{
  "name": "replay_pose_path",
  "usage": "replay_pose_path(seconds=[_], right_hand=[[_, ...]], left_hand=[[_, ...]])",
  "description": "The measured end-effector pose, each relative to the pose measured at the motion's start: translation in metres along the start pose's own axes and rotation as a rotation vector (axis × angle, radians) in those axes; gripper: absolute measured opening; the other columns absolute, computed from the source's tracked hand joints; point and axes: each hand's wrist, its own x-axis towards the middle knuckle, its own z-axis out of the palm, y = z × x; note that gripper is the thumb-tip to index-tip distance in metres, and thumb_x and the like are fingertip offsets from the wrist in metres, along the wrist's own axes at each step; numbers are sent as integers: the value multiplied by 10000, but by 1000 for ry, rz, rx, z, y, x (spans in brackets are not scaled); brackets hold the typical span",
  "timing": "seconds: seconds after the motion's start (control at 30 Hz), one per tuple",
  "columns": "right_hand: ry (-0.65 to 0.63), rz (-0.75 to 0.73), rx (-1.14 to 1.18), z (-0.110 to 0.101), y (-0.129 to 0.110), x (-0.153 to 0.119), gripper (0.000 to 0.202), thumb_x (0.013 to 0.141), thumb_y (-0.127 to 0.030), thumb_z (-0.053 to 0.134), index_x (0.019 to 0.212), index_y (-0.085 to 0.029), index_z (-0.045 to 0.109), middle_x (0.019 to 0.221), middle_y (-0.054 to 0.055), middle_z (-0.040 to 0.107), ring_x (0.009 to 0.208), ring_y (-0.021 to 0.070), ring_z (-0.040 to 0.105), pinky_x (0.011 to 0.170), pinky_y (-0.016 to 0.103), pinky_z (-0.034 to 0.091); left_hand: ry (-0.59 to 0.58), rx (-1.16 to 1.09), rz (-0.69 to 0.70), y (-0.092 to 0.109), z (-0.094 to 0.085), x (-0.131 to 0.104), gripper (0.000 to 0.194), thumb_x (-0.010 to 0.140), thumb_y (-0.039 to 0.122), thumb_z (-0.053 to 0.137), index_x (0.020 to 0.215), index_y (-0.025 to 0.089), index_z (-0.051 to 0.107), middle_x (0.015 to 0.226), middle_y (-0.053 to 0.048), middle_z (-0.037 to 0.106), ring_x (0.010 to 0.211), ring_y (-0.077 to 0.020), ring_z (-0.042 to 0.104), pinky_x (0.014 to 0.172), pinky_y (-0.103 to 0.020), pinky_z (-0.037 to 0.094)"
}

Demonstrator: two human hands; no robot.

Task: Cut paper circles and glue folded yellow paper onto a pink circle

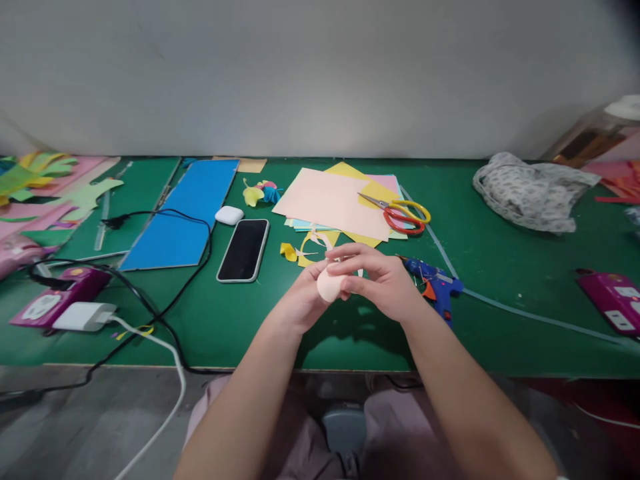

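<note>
1. Right hand (376, 275) bent over the left, its thumb and fingertips pinching a small, pale, rounded paper piece (330, 284).
2. Left hand (307, 295) lay palm inward, directly behind the same piece; whether its fingers gripped the paper or only backed it, I could not tell.
3. Both hands met above the near part of the green worktop (505, 280), so the paper piece was just in front of the paper stack (324, 200), clear of the surface.
4. Judging by the pose, the step in hand was finger work on that one piece, perhaps bending or turning it. The scissors (386, 206) lay across the stack, and the glue gun (440, 288) rested beside the right forearm; neither was in use.
5. As I judged it, the next move called for a light pinch and steady support from behind, since thin paper would crease easily. The glue gun's tip pointed toward the right wrist, so care on that side seemed wise.
6. Much was hidden: most of the left fingertips, the far side of the piece, and part of the glue gun behind the right forearm. Yellow scraps (306, 259) showed only partly past the hands.
7. At the right edge, a purple power strip (613, 303) was cut off, and the container (585, 137) was too blurred to identify.
</note>
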Motion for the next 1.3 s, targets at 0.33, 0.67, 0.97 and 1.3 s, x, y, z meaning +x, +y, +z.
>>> replay_pose_path(seconds=[0.33, 0.67, 0.97, 1.3], right_hand=[[-6, -18, 55, -4, 6, 1, 365, 784, -413, 703, 1140, -354, 646, 1238, 14, 604, 1210, 212, 507, 1035, 436, 404], [14, 112, 64, -1, 3, 1, 362, 783, -361, 711, 1137, -330, 644, 1211, 12, 623, 1113, 206, 571, 959, 395, 460], [186, 187, -168, 0, 7, 2, 242, 816, -376, 664, 1024, -253, 678, 1031, 40, 671, 888, 181, 629, 776, 337, 523], [248, 80, -354, 15, 11, 1, 217, 795, -258, 676, 1009, -227, 661, 990, 37, 663, 841, 169, 631, 665, 287, 541]], left_hand=[[-19, 93, 94, 13, -1, -3, 127, 649, 269, 721, 619, 157, 670, 623, -22, 578, 609, -124, 510, 594, -254, 414], [42, 264, 138, 13, -3, -2, 150, 676, 312, 728, 684, 173, 672, 654, -5, 588, 619, -115, 503, 602, -236, 409], [290, 1377, 774, 3, -9, -4, 111, 846, 229, 551, 837, 196, 657, 965, -70, 682, 873, -171, 625, 763, -249, 453], [309, 1294, 941, 0, -10, 1, 174, 850, 138, 558, 988, 198, 647, 1007, -56, 669, 957, -152, 629, 866, -280, 507]])
